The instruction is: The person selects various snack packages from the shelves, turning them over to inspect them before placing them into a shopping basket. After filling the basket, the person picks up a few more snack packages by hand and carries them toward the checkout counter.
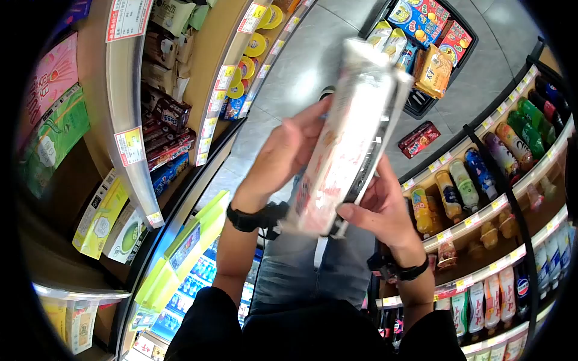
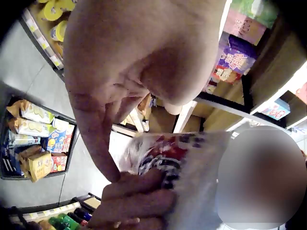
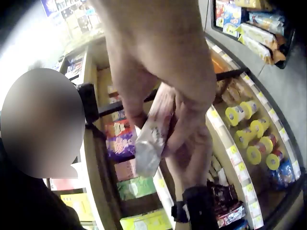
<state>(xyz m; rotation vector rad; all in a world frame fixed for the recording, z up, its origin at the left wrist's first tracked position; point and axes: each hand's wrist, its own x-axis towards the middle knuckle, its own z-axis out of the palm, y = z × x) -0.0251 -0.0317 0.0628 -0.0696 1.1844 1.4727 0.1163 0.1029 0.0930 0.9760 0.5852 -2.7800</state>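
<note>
A long, shiny packet in clear and white plastic is held up at a tilt before my body. Red print shows on its lower part, and the head view blurs it. My right hand grips its right side near the lower end, thumb in front and fingers partly hidden behind. On the other side, my left hand has its fingers stretched to the packet's left edge, with the thumb apart from it. Red and dark blue print on the packet shows in the left wrist view. From the right wrist, the packet's silvery end points downward.
A black basket holding several snack packs stands on the grey floor. Near it lies a red snack pack. Shelves with biscuits and sweets rise at left; drink bottles line the curved shelves at right.
</note>
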